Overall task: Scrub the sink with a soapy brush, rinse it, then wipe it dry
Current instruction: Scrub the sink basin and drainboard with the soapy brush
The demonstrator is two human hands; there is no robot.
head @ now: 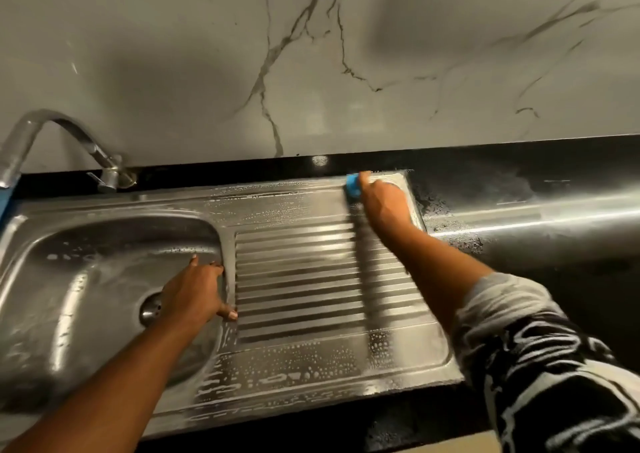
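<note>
A stainless steel sink (104, 231) has a basin on the left and a ribbed drainboard (298, 279) on the right, both streaked with soap foam. My right hand (382, 203) grips a blue brush (353, 185) and presses it on the drainboard's far right corner. My left hand (195, 293) rests on the basin's right rim, fingers over the edge and thumb on the drainboard side. The drain (150, 309) shows in the basin bottom.
A chrome tap (52, 130) arches over the basin's far left corner. Black countertop (536, 182) surrounds the sink, wet and foamy right of the drainboard. A marbled grey wall (311, 54) rises behind. The counter's front edge runs along the bottom.
</note>
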